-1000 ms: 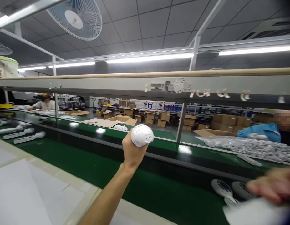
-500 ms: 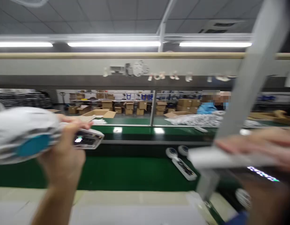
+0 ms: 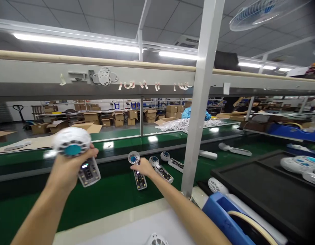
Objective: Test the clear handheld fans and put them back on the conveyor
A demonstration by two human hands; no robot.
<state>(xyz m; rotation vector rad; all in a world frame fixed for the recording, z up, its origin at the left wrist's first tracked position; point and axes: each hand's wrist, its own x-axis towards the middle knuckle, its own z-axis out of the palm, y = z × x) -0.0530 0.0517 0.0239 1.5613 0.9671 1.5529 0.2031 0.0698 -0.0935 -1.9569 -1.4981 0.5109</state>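
Observation:
My left hand (image 3: 67, 166) is closed round a white hand-held fan (image 3: 75, 149) with a blue hub; its open handle shows a lit circuit board. It hangs above the green conveyor belt (image 3: 114, 194). My right hand (image 3: 143, 167) reaches out to the belt and rests its closed fingers on a second opened fan (image 3: 137, 172) lying flat there. Two more opened fans (image 3: 161, 170) lie just to the right of it.
A grey metal post (image 3: 198, 112) rises right of my right arm. A black tray (image 3: 264, 194) and a blue holder (image 3: 223, 217) stand at lower right, with white fans (image 3: 300, 165) beyond. A shelf beam (image 3: 147, 80) runs overhead. Cardboard boxes fill the background.
The view swung right and down. My left hand turned the fan so its blue hub and board show. My right hand let go of a white piece and reached to the belt.

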